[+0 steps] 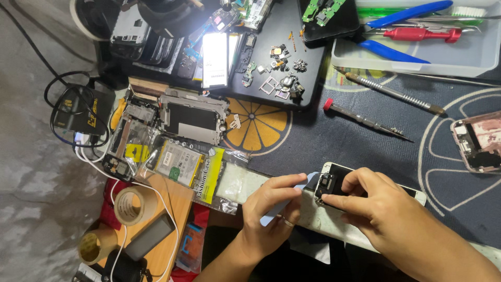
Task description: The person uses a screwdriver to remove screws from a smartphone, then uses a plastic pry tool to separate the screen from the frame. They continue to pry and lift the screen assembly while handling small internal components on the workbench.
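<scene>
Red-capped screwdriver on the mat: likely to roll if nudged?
Probably. The red-capped screwdriver has a thin round shaft and lies loose on the dark mat, so a sideways push likely rolls it. It looks stiff metal, light for its length; the fabric-like mat may slow it.

Navy mat (365, 151) with orange citrus-slice pattern (258, 125).
</scene>
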